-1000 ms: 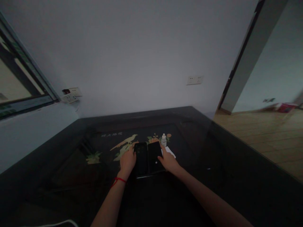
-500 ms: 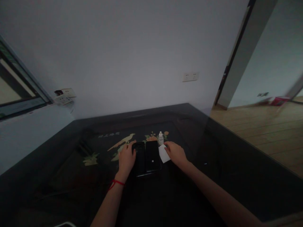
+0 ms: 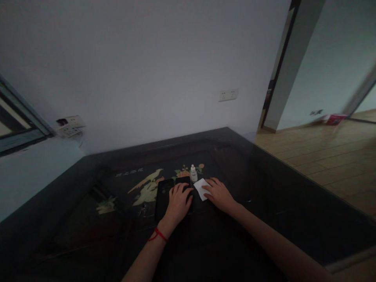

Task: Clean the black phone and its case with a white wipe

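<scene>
My left hand (image 3: 179, 201) lies over a black phone (image 3: 182, 180), its fingers spread and covering most of the screen. Left of that hand a black tray-like phone case (image 3: 162, 200) lies on the table. On the right, a folded white piece of paper or cloth (image 3: 201, 188) lies flat beside the phone. My right hand (image 3: 219, 194) rests on its right side with fingers apart. Just behind the white piece stands a small clear dropper bottle (image 3: 193, 174) with a white cap, touched by neither hand.
The dark glossy table (image 3: 235, 243) carries a printed bird (image 3: 148, 181) and flowers. Its far edge meets a pale wall with a socket (image 3: 228, 95). A small shiny item (image 3: 143, 210) lies left of the case. Wooden floor (image 3: 317, 152) extends to the right.
My left hand has left the phone case and moved right onto the phone. My right hand's fingers have spread on the white piece. The view has shifted slightly.
</scene>
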{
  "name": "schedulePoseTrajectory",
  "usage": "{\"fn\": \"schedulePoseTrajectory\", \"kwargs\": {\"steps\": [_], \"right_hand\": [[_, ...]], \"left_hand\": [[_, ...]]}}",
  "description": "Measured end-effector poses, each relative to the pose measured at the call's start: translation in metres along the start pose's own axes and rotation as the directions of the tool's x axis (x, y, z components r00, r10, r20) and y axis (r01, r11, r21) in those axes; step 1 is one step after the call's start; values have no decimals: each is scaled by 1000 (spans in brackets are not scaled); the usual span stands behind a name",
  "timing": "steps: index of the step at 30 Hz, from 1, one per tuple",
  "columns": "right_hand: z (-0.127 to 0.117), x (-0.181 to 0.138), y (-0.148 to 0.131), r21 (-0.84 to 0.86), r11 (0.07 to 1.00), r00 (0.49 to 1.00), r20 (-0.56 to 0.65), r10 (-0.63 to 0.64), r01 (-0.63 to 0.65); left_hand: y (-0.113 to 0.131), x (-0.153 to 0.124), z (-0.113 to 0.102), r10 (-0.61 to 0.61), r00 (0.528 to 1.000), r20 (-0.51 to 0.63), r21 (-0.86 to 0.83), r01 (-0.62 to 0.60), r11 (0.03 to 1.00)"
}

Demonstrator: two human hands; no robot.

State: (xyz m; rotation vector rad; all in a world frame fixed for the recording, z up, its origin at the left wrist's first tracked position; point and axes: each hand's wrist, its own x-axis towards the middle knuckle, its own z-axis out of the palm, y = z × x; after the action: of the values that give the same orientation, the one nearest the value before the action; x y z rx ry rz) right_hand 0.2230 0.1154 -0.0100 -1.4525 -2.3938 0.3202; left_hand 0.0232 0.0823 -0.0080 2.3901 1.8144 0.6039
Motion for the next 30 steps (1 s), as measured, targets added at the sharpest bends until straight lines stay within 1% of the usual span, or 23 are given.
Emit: {"fn": "schedulePoseTrajectory", "kwargs": {"steps": [3,6,9,12,16,22,26,30], "right_hand": [[-17,19,-4,41,999,998,-46,34,-32],[-34,49,-15,76,994,994,-74,82,-77],[-43,78,-28,76,987,988,-56,146,-142],[-41,96,-36,67,976,977,-27,211,-208],[-34,103,-33,91,967,971,-1,240,-239],[-24,102,-21,235,955,984,36,176,-179],[-12,101,-19,335,926,982,-9,189,-175],[-2,100,-16,393,904,974,-73,214,-169]], "left_hand": [[1,21,0,-97,994,-51,-25,96,995],[3,49,1,-198,975,-98,-53,194,980],[5,71,4,-222,973,-64,-83,216,973],[5,80,10,-217,976,-7,-108,214,971],[1,82,15,-204,978,37,-135,207,969],[-4,85,16,-201,977,78,-124,209,970],[-4,87,15,-205,974,93,-93,213,973],[-3,87,13,-196,976,94,-62,202,977]]}}
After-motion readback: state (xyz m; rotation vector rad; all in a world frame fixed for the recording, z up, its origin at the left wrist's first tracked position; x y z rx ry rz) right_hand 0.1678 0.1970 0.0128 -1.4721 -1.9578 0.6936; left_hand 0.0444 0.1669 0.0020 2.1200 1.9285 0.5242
